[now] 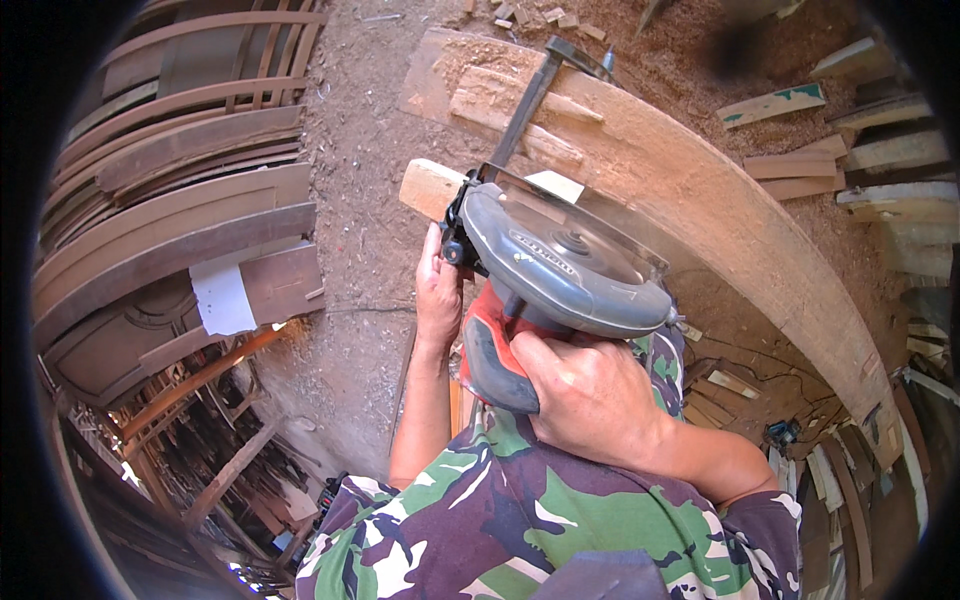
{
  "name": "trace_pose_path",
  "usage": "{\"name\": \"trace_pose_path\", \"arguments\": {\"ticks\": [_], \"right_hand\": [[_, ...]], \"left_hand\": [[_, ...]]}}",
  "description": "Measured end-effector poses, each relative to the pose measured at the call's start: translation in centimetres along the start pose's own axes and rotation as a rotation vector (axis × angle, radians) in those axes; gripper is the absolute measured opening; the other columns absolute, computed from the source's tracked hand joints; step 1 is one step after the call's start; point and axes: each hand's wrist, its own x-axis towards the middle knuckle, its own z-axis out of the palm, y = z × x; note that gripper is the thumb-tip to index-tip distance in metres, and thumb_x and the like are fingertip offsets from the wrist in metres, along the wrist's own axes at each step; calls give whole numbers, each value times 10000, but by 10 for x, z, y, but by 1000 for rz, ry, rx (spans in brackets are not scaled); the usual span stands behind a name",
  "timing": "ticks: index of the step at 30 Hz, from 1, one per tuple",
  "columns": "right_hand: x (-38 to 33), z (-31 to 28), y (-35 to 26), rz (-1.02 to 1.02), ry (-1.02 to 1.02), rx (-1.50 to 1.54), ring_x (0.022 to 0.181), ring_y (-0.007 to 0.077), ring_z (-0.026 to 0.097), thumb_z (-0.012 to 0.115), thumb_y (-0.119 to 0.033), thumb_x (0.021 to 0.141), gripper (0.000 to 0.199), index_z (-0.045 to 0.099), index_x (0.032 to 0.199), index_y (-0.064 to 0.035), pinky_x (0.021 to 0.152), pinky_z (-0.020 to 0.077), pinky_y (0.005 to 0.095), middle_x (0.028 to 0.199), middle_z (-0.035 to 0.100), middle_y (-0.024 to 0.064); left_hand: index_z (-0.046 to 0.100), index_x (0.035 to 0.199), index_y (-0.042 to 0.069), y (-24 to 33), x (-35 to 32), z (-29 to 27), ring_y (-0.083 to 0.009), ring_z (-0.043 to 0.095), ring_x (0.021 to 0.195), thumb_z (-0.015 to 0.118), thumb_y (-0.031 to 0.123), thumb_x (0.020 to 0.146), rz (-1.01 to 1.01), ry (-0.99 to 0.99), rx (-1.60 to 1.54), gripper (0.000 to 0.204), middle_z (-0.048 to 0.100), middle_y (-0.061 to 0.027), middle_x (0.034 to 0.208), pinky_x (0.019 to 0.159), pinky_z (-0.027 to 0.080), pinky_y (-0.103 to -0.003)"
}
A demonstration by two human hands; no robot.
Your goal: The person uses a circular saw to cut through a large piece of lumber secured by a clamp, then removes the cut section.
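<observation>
A red and grey circular saw (565,262) with a round dark blade guard lies over a wooden piece in front of me. My right hand (595,395) is wrapped round its red rear handle. Beyond the saw's left side sticks out a pale wooden block (430,188). My left hand (437,295) reaches up to this block beside the saw's base, its fingers partly hidden behind the saw. From the saw's front a black metal bar (525,110) runs away from me, ending in a crosspiece over a large curved plank (700,165). Whether the blade spins I cannot tell.
Curved wooden frames and panels (200,150) are stacked at the left, a white sheet (222,298) among them. Offcuts (770,105) and boards lie at the right over sawdust. A teal power tool (782,432) and a dark cord lie at the lower right.
</observation>
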Motion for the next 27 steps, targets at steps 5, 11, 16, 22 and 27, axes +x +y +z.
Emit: {"name": "trace_pose_path", "arguments": {"ticks": [5,11,16,22,27], "right_hand": [[1,5,2,0,-13,5,710,389,704,743,-21,710,260,582,913,-32,632,557,483,737,663,178],[6,5,3,-23,-44,-1,683,389,737,663,-33,805,235,636,1035,6,605,608,487,789,700,196],[9,5,-2,-3,-35,-15,685,385,716,710,-26,752,225,589,942,-20,617,574,482,742,673,185],[14,7,-3,7,-29,-7,684,386,703,742,-32,733,242,568,901,-34,608,556,478,711,656,176],[19,9,-5,2,-19,1,680,386,704,748,-45,754,231,572,903,-37,601,557,476,713,660,176]], "left_hand": [[445,1576,25,3,2,5,-38,576,939,517,282,1152,14,54,-49,502,669,21,1210,730,466,-214],[393,1622,6,-6,4,-4,-55,601,951,515,246,1148,14,66,-58,545,676,-9,1235,746,498,-226],[412,1604,14,-6,5,-7,-50,590,914,524,244,1145,17,68,-56,526,678,-2,1205,725,492,-224],[473,1545,49,4,11,-7,-31,576,914,535,254,1145,14,24,-91,454,674,20,1184,722,464,-200],[478,1541,55,12,15,-4,-17,577,936,533,259,1148,3,37,-101,447,669,38,1207,724,454,-192]]}}
